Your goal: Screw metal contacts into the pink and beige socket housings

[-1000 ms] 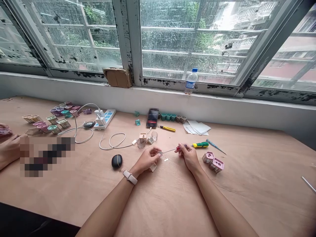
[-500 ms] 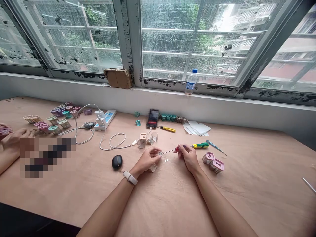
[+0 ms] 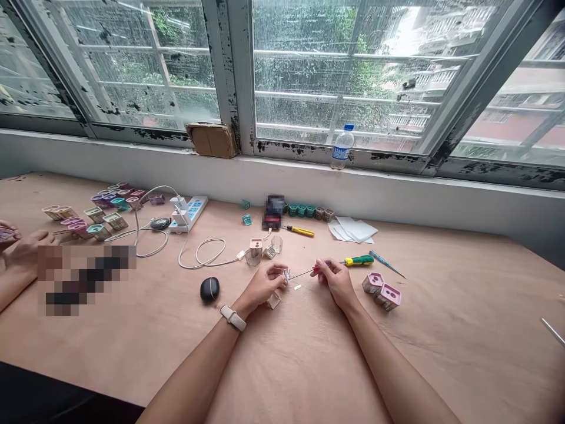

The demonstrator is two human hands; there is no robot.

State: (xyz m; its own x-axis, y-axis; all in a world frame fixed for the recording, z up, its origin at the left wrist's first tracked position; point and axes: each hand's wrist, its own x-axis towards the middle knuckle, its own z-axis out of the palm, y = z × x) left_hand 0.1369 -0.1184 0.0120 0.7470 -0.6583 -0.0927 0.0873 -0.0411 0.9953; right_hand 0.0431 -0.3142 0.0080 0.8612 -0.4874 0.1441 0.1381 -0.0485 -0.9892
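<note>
Head camera view: at far left, a co-worker's hand is resting over the table, partly covered by a pixelated patch. Small coloured boxes are standing in a cluster just beyond it. Next along, a white power strip is lying near the wall with chargers plugged in, and a black oval case is sitting nearer the person. A box with a pale pink, two-holed top is standing beyond the person's left hand. That hand is pinching a small clear piece between thumb and fingers, above the middle of the table, while a clear cover is lying beneath the palm. A small flat strip is lying just beside the piece. Pointing toward the piece is a thin red-handled screwdriver; whether its tip is touching is too small to tell. The person's right hand is gripping its handle, well apart from the left. Further right, a green-and-yellow screwdriver is lying just beyond that hand, and two pink-topped boxes are standing side by side. A slim blue tool is lying behind them.
</note>
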